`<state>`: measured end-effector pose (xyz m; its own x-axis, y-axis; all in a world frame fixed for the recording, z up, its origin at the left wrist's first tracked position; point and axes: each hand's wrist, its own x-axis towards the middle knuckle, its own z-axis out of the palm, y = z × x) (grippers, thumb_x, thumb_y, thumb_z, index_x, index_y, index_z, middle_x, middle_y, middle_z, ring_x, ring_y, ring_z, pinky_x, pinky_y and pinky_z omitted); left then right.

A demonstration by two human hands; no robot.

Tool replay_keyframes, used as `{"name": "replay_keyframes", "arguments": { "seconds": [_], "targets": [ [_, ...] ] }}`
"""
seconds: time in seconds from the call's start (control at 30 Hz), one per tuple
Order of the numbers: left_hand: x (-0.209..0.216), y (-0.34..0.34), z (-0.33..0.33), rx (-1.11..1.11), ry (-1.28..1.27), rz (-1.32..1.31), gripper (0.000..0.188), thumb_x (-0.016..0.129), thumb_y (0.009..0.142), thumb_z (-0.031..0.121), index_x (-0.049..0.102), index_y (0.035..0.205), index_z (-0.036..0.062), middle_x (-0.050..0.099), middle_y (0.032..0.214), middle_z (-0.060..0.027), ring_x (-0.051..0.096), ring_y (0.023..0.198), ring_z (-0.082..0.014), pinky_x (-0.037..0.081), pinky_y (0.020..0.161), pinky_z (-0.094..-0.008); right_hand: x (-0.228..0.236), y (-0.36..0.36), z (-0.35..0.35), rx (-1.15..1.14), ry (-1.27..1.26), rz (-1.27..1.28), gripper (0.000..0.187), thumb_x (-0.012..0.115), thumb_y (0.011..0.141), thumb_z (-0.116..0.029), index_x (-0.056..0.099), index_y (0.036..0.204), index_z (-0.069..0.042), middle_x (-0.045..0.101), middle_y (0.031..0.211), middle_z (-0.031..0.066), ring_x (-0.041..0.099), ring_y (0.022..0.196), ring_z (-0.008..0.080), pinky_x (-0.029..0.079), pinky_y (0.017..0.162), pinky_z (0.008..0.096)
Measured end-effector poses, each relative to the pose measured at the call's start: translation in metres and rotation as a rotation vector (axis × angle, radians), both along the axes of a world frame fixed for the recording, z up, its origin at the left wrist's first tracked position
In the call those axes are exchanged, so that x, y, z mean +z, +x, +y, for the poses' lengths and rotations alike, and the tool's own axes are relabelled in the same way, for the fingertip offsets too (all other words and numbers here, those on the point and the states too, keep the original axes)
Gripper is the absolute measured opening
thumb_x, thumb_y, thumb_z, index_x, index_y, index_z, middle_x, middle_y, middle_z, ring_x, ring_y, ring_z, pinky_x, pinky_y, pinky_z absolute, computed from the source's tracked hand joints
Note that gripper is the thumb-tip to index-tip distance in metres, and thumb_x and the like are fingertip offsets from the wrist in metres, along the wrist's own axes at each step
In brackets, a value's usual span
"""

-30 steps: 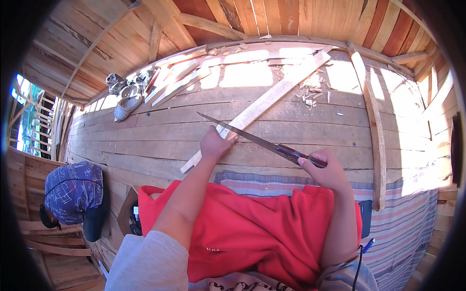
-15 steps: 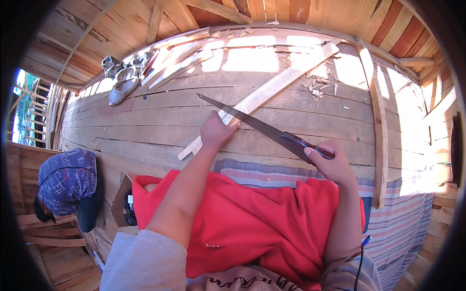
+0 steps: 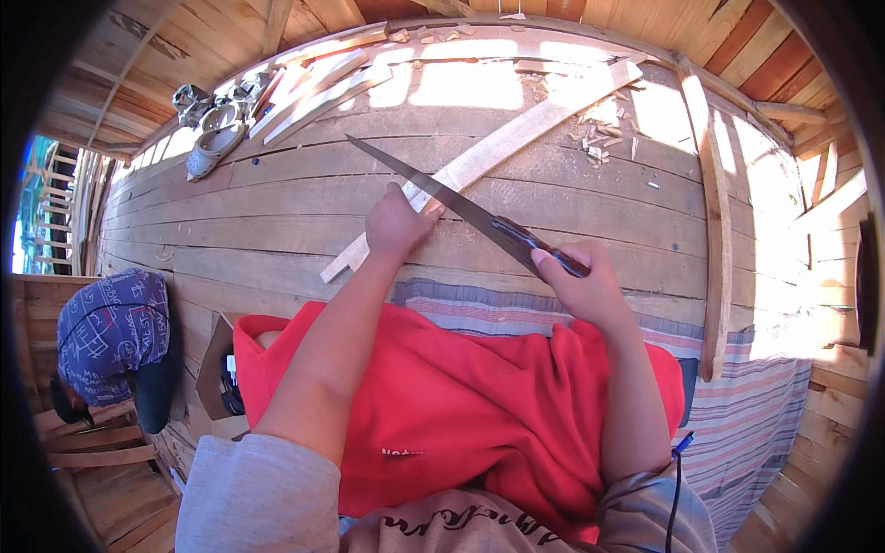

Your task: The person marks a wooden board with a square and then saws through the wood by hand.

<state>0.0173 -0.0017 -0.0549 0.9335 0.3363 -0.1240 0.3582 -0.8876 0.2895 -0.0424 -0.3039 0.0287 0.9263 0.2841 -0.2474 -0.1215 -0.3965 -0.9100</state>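
A long pale wooden board [image 3: 535, 124] lies slantwise over the plank floor in front of me, its near end split into two prongs or made of two pieces. My left hand [image 3: 401, 224] is closed around its lower part, pressing it down. In my right hand [image 3: 585, 281] is a handsaw [image 3: 475, 215], its dark handle wrapped by my fingers. The saw's blade crosses the board just beyond my left hand, tip pointing up and left. Whether the teeth have cut into the wood cannot be made out.
Wood chips [image 3: 599, 138] litter the far floor. Clogs [image 3: 214, 147] and loose timber strips [image 3: 313, 92] lie far left. A person [image 3: 115, 341] bends at the left. A beam [image 3: 714, 221] runs along the right, near a striped cloth [image 3: 747, 415]. Red fabric [image 3: 442, 396] covers my lap.
The handsaw has slid forward and left across the board, my right hand moving with it. My left hand stays on the board. The whole view has shifted slightly.
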Motion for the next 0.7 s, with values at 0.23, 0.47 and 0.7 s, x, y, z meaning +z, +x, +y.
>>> {"name": "replay_keyframes", "arguments": {
  "seconds": [0.23,0.47,0.7],
  "targets": [
    [0.000,0.001,0.012,-0.005,0.022,-0.023,0.070,0.084,0.074,0.056,0.058,0.105,-0.0015,0.073,0.097,-0.0269,0.072,0.094,-0.0428,0.058,0.081,-0.0504,0.014,0.007,-0.003,0.020,-0.026,-0.034,0.046,0.069,0.096,-0.029,0.058,0.064,0.003,0.043,0.050,0.0039,0.038,0.048,0.0113,0.033,0.047,0.0349],
    [-0.004,0.005,0.004,-0.027,0.015,-0.032,0.070,0.085,0.073,0.055,0.058,0.105,-0.0017,0.073,0.093,-0.0250,0.073,0.091,-0.0415,0.058,0.080,-0.0488,0.001,0.013,0.059,0.019,-0.027,-0.089,0.046,0.069,0.097,-0.029,0.058,0.064,0.001,0.044,0.052,0.0000,0.039,0.052,0.0082,0.033,0.049,0.0313],
    [-0.008,-0.001,0.011,-0.042,0.015,-0.067,0.068,0.085,0.074,0.054,0.059,0.103,-0.0019,0.073,0.092,-0.0241,0.074,0.090,-0.0409,0.059,0.080,-0.0482,0.015,-0.007,0.001,-0.059,-0.047,0.002,0.046,0.068,0.096,-0.027,0.055,0.063,0.003,0.042,0.053,0.0059,0.039,0.051,0.0121,0.034,0.050,0.0364]
  ]
}}
